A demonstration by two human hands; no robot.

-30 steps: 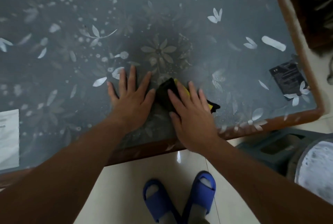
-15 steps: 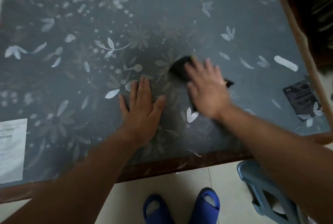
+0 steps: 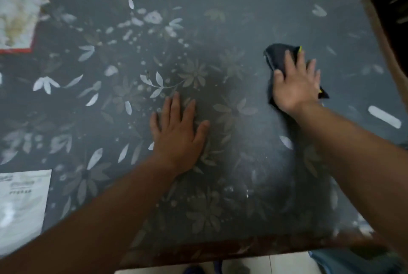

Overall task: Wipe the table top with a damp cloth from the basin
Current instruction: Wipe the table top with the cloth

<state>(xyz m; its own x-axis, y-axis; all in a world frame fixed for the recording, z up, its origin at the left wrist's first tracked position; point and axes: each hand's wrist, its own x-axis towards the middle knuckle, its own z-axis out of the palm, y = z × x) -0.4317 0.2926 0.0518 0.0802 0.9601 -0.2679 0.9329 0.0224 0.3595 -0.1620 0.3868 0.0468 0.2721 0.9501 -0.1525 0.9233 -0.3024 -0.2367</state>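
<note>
Pressing flat on the dark cloth (image 3: 278, 56), the right hand (image 3: 294, 85) lies palm-down with its fingers spread over the fabric, holding it against the table top (image 3: 242, 20) well toward the far right side; black folds stick out beyond the fingertips and below the wrist, with a sliver of yellow edging showing at both ends. The left hand (image 3: 177, 132) is open too — palm down, fingers splayed, resting on the surface near the middle, well apart from the cloth. The table top is grey-blue with a pale flower-and-leaf pattern and a brown rim. A white printed sheet (image 3: 21, 205) lies at the near left edge, and a red-bordered paper (image 3: 18, 20) lies at the far left — both blurred.
</note>
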